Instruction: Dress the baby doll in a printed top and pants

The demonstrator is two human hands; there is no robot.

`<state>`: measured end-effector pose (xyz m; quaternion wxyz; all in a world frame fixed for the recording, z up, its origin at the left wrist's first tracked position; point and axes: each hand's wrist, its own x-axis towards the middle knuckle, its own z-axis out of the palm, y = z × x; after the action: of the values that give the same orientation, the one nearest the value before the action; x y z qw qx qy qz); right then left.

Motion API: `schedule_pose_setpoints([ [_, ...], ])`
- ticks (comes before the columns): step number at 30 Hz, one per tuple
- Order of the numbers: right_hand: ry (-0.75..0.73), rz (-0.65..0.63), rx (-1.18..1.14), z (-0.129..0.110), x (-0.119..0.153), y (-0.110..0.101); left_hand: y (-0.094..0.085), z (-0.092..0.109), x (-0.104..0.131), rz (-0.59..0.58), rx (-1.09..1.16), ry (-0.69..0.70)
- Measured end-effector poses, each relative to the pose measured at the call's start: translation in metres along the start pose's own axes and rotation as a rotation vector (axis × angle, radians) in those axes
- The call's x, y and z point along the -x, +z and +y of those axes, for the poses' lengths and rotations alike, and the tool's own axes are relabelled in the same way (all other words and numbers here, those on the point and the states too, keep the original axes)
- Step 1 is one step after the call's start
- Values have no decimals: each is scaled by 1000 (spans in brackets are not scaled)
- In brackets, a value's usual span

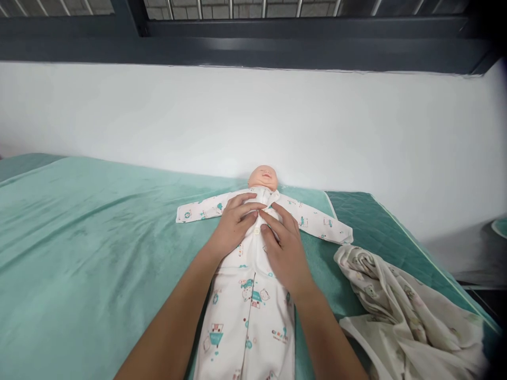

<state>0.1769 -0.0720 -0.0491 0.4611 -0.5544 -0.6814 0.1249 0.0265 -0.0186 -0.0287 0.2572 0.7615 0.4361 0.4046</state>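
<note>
Both hands lie on the chest of a white suit, their fingertips close together at its front seam. The left hand [235, 221] has its fingers long and slightly bent, with narrow gaps between them; the right hand [287, 248] is bent more at the knuckles, its thumb and forefinger close to the seam. Whether either one pinches the fabric, I cannot tell.

The suit [233, 301] spreads under the hands, smooth and soft-looking, printed with small teal and red figures. A small round button [257, 231] sits just below the fingertips. The sleeves [325, 227] stretch flat to either side of the hands, and the legs run down between the forearms. Just beyond the fingers, the doll [263, 177] shows a smooth, round head at the collar.

Right of the right hand, a pale printed cloth [412, 316] lies bunched in twisted folds. Beneath everything is a plush, rippled green blanket [99, 253], with a darker quilted mat [352, 216] showing to the right. Beyond the hands rises a plain white wall [237, 116], topped by a dark window frame [277, 50] with metal bars [264, 9].
</note>
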Motion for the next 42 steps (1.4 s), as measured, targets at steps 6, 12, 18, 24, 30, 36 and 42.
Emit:
schedule_pose_setpoints([
  [6, 23, 52, -83, -1, -1, -1, 1, -1, 0, 24, -15, 27],
  [12, 47, 42, -69, -4, 0, -1, 1, 1, 1, 29, -7, 18],
  [18, 34, 6, -21, -3, 1, 0, 1, 3, 2, 25, -50, 26],
  [24, 81, 49, -114, -1, 0, 0, 2, 2, 2, 37, -30, 34],
  [30, 133, 86, -217, -2, 1, -1, 1, 1, 4, 40, 27, 18],
  [36, 159, 91, -260, -3, 0, -2, -1, 4, 4, 44, 64, 5],
  [42, 166, 91, -292, -4, 0, -4, 1, 4, 4, 112, 120, -26],
])
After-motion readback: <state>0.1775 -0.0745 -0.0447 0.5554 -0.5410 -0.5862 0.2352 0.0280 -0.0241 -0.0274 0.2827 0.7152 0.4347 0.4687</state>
